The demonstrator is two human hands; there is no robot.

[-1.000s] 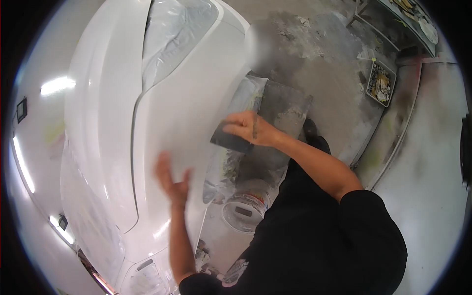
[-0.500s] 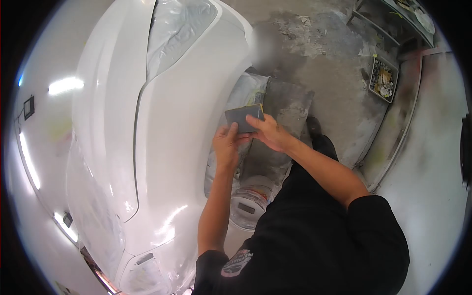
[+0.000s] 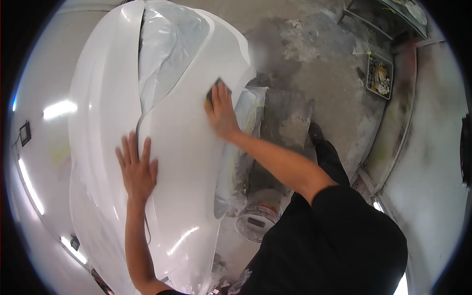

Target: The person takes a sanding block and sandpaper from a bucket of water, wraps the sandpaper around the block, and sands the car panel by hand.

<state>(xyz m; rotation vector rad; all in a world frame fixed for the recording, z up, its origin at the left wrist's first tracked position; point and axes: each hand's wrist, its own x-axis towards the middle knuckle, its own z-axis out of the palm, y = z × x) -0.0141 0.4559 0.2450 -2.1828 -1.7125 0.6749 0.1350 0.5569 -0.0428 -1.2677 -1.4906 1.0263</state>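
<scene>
A large white car body [image 3: 182, 137] fills the left and middle of the view. My left hand [image 3: 137, 172] lies flat on it with fingers spread, across the dark panel seam, and holds nothing. Farther up, near the panel's right edge, my right hand [image 3: 222, 113] presses a dark grey sanding pad [image 3: 220, 86] against the white surface. The fingers cover most of the pad. Clear plastic film [image 3: 169, 44] covers an area above my hands.
A round bucket [image 3: 256, 222] with a dark block on its lid stands beside the car. A tray of scraps [image 3: 379, 77] is on the floor at the right, near a metal-legged table [image 3: 368, 22]. Masking sheet [image 3: 235, 167] hangs along the car's edge.
Both hands were together on the pad half a second ago. My left hand has let go and moved left onto the body; my right hand has carried the pad up and left onto the panel.
</scene>
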